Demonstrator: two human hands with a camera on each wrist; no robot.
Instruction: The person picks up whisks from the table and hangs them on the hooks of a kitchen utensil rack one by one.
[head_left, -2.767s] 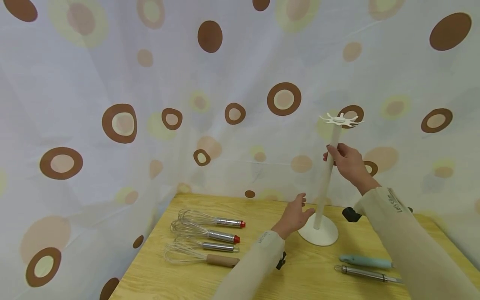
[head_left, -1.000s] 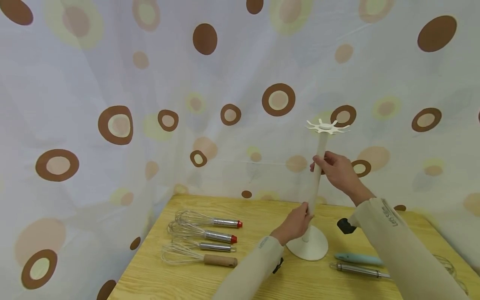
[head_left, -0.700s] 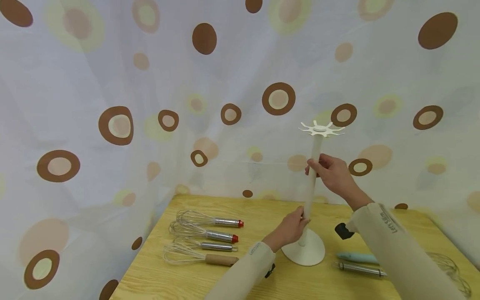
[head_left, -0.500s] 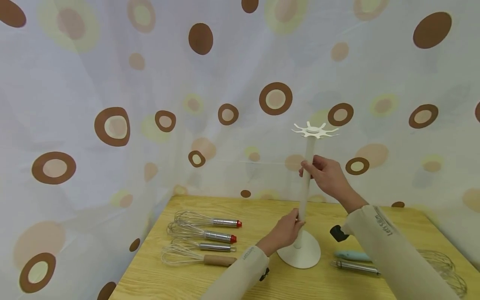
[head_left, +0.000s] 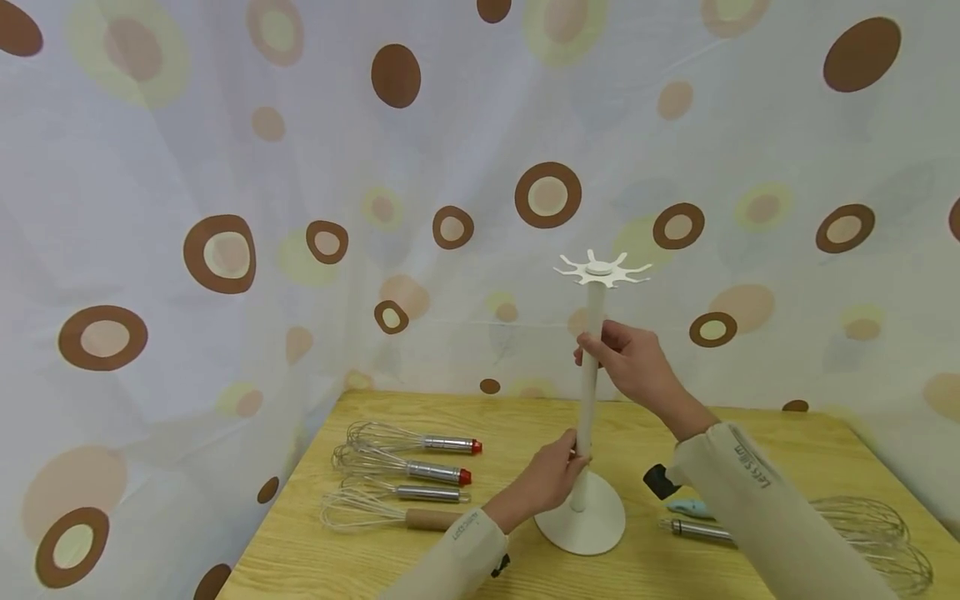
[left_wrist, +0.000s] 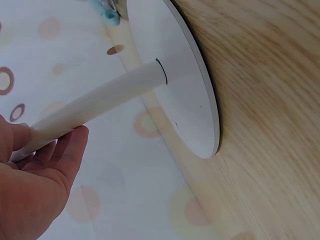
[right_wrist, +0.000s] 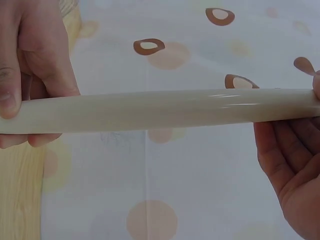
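Observation:
A white hook stand (head_left: 590, 392) has a round base (head_left: 600, 537), a straight pole and a star-shaped hook top (head_left: 600, 268). My right hand (head_left: 633, 362) grips the pole in its upper half, below the hooks. Lower down, above the base, my left hand (head_left: 542, 482) holds the same pole between thumb and fingers. The left wrist view shows the pole (left_wrist: 105, 100) meeting the flat base, whose near edge sits close over the wood. Across the right wrist view runs the glossy pole, my left hand (right_wrist: 42, 55) at one end and my right hand (right_wrist: 295, 170) at the other.
On the wooden table (head_left: 420, 575), several whisks lie in a row at the left, among them a red-tipped one (head_left: 442, 472) and a wooden-handled one (head_left: 431, 519). Under my right sleeve lie a teal handle (head_left: 686, 507), a metal handle (head_left: 697, 530) and whisk wires (head_left: 870, 525). A dotted curtain (head_left: 450, 125) stands behind.
My left hand, open beside the pole at first, has taken hold of it. The stand has moved left and nearer to me with both hands on it.

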